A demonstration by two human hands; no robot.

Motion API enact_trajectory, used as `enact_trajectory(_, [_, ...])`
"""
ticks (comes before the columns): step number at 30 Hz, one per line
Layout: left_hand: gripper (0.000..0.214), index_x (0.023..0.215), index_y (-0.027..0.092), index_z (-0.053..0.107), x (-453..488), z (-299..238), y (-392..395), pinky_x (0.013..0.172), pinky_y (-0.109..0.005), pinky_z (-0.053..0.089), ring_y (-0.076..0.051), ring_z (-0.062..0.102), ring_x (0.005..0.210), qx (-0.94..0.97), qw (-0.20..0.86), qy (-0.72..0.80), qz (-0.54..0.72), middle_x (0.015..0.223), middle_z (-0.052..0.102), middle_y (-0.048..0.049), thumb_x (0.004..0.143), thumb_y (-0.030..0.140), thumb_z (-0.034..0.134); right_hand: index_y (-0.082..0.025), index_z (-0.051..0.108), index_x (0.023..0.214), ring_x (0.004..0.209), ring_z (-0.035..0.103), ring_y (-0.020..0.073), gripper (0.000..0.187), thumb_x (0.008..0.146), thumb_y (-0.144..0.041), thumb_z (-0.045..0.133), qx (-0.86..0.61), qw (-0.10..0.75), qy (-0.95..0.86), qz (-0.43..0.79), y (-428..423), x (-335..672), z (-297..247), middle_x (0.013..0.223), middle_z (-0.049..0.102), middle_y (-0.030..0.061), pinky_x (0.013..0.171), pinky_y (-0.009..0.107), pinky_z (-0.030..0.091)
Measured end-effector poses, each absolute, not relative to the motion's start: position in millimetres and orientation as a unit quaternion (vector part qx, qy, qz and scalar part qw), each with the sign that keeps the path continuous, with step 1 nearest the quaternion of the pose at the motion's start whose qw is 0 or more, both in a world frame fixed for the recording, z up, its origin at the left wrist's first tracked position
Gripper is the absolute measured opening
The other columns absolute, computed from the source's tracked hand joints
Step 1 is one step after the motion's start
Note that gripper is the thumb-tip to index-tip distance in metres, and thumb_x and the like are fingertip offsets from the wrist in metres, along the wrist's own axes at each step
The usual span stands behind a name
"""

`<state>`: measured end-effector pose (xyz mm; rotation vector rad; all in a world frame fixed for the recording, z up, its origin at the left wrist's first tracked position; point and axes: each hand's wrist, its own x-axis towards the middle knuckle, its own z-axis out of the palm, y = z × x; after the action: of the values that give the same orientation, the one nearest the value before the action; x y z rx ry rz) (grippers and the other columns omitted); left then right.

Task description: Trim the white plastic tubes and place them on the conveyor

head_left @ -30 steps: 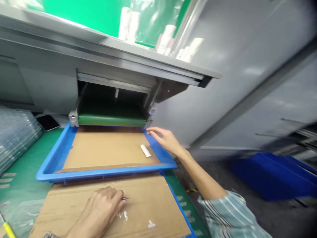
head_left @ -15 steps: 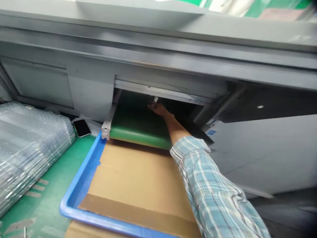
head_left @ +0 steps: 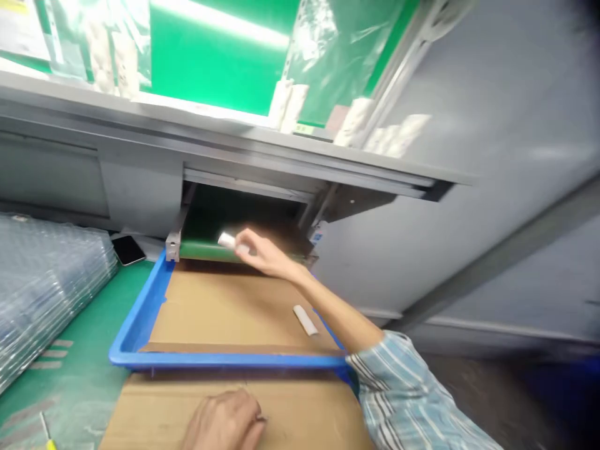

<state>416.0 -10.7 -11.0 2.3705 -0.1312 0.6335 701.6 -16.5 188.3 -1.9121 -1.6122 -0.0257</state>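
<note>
Head view: the right hand (head_left: 265,255) pinches a white roll (head_left: 228,240) above the far end of a blue tray (head_left: 225,360).

The grip is narrow, its fingertips on one end of the roll, which juts toward a green conveyor belt (head_left: 201,251) – a loose pinch could drop it there. A second white roll (head_left: 305,320) lies on the tray's cardboard sheet (head_left: 225,312), near the right edge. The left hand (head_left: 222,422) curls on another cardboard sheet (head_left: 154,425) at the green bench's (head_left: 79,312) front edge, a small metal tip (head_left: 261,418) showing past its fingers – what it holds is hidden.

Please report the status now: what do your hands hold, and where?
Right hand holding white roll, by green belt. Left hand on cardboard sheet. Second white roll lying in blue tray.
</note>
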Motion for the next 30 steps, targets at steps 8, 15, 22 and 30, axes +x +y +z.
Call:
enact_trajectory(8, [0.034, 0.131, 0.018, 0.059, 403, 40, -1, 0.052, -0.019, 0.042, -0.011, 0.053, 0.054, 0.821, 0.508, 0.000, 0.259, 0.068, 0.061, 0.0043, 0.109, 0.044, 0.050, -0.024, 0.067, 0.129, 0.114, 0.074, 0.0211, 0.031, 0.098, -0.027, 0.073, -0.716, 0.454, -0.530, -0.009, -172, 570, 127, 0.124, 0.077, 0.0066, 0.101, 0.034, 0.057])
enact_trajectory(15, [0.074, 0.133, 0.012, 0.063, 404, 56, 4, 0.038, -0.020, 0.033, -0.007, 0.036, 0.044, 0.690, 0.693, 0.099, 0.183, 0.076, 0.068, -0.0008, 0.089, 0.071, 0.070, -0.026, 0.072, 0.128, 0.117, 0.074, 0.0211, 0.028, 0.100, -0.031, 0.075, -0.639, 0.523, -0.564, 0.021, -176, 532, 90, 0.127, 0.078, 0.0076, 0.106, 0.038, 0.057])
enact_trajectory(22, [0.056, 0.125, 0.019, 0.074, 400, 51, 2, 0.050, -0.021, 0.047, -0.012, 0.058, 0.059, 0.730, 0.640, 0.114, 0.208, 0.092, 0.075, -0.0065, 0.088, 0.060, 0.077, -0.022, 0.070, 0.127, 0.098, 0.080, 0.0199, 0.055, 0.083, -0.049, 0.090, -0.583, 0.691, -0.335, 0.265, -176, 530, 69, 0.120, 0.081, 0.0085, 0.087, 0.032, 0.065])
enact_trajectory(30, [0.049, 0.124, 0.019, 0.075, 395, 47, -3, 0.084, -0.031, 0.061, -0.022, 0.073, 0.091, 0.750, 0.628, 0.116, 0.174, 0.114, 0.078, -0.0115, 0.091, 0.055, 0.076, -0.025, 0.073, 0.123, 0.115, 0.077, 0.0211, 0.042, 0.087, -0.040, 0.090, -0.583, 0.707, -0.357, 0.181, -191, 519, 64, 0.120, 0.081, 0.0059, 0.103, 0.035, 0.060])
